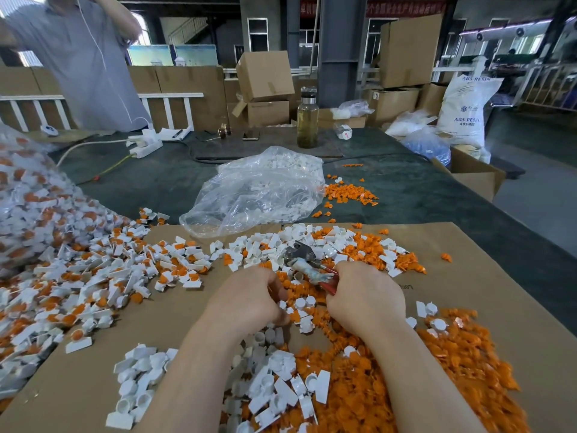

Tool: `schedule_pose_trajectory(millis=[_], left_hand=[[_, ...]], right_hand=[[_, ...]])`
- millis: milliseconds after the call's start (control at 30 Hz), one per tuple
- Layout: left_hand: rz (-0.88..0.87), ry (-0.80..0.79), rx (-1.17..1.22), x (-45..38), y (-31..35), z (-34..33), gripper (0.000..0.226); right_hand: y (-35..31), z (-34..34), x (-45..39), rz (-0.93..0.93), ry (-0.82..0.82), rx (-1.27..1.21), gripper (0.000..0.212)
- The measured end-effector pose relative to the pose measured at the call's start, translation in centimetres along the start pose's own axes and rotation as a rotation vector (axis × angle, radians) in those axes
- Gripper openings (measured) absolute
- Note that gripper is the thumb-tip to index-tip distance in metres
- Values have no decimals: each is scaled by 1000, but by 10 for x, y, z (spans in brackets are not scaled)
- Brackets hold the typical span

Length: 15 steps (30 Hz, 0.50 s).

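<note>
My right hand grips the red handles of metal pliers, whose jaws point up and left over the parts. My left hand is curled beside it, fingertips pinching something small among the pieces; I cannot tell which piece. Both hands hover over a brown cardboard sheet. Loose orange caps lie heaped at the lower right. White plastic pieces lie between my forearms. Assembled white-and-orange parts spread to the left.
A clear bag of white pieces lies beyond the cardboard. A large bag of assembled parts fills the left edge. Farther back stand a glass bottle, a power strip, cardboard boxes and a person in a grey shirt.
</note>
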<state>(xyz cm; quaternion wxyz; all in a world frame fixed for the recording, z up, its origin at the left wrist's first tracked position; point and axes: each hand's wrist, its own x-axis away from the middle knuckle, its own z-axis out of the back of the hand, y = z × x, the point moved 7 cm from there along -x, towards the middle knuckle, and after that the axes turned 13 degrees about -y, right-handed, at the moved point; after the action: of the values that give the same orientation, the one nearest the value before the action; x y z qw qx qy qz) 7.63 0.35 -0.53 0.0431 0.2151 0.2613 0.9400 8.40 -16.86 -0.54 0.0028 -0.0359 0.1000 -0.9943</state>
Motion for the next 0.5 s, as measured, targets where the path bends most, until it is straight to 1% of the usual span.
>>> schedule_pose_trajectory(millis=[133,233,300,367,433,500], left_hand=[[-14,60,22,0,-2,2,20],[-44,124,141,3,-2,7,15],[-92,142,297,4,-2,9,13],[-134,133,499,5,-1,9,16],[-147,103,724,4,0,6,18],[-152,69,938,3,2,2,16]], right_hand=[[1,2,2,-16,23,-7,16],[4,2,1,-18,19,-65,14],[6,3,-1,-9,13,-140,12],[7,6,-2,10,26,-266,15],[8,10,-1,46,50,-446,14],[9,13,-1,90,63,-644,8]])
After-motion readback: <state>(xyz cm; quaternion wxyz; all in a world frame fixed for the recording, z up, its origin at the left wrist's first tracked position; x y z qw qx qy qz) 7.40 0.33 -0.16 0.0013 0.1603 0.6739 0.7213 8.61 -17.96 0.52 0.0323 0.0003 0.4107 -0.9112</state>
